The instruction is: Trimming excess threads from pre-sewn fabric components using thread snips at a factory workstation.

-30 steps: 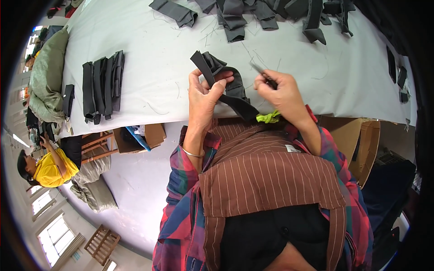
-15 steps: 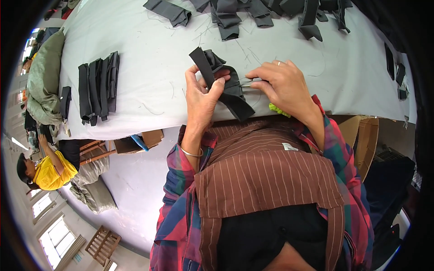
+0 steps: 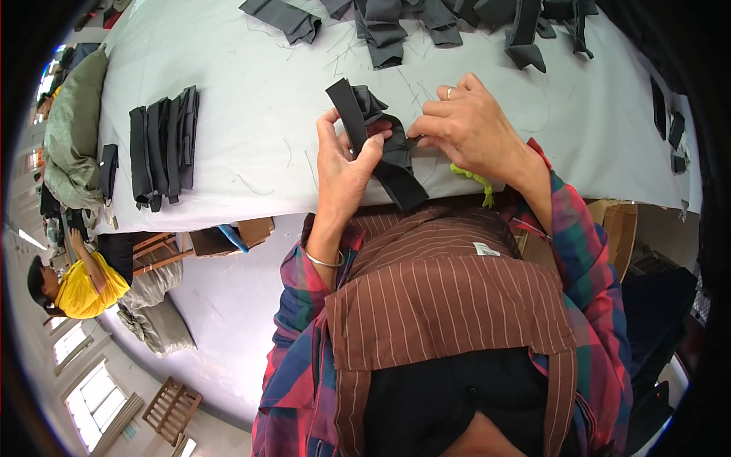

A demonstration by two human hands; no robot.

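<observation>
A folded black fabric strip (image 3: pixel 400 181) is held up over the near part of the white-covered table (image 3: pixel 251 145). My left hand (image 3: pixel 344 169) grips it, thumb in front and fingers behind and inside the fold. At the strip's right edge, my right hand (image 3: pixel 478 135) is closed in a pinch. Whatever lies between its fingertips is too small to make out. From under that hand hangs a bright yellow-green cord (image 3: pixel 478 181); whether it is tied to something in the palm is hidden.
A row of folded black strips (image 3: pixel 164 148) lies to the left, with a pile of loose ones (image 3: pixel 381 34) at the far side. Thread ends litter the cloth. A green sack (image 3: pixel 75 129) sits at the left edge; beyond it a person in yellow (image 3: pixel 90 286) works. Cardboard (image 3: pixel 618 236) stands below right.
My right hand has turned, its fingers curling in closer by the strip's edge. More of the yellow-green cord shows, hanging lower. My left hand and the strip have shifted only slightly.
</observation>
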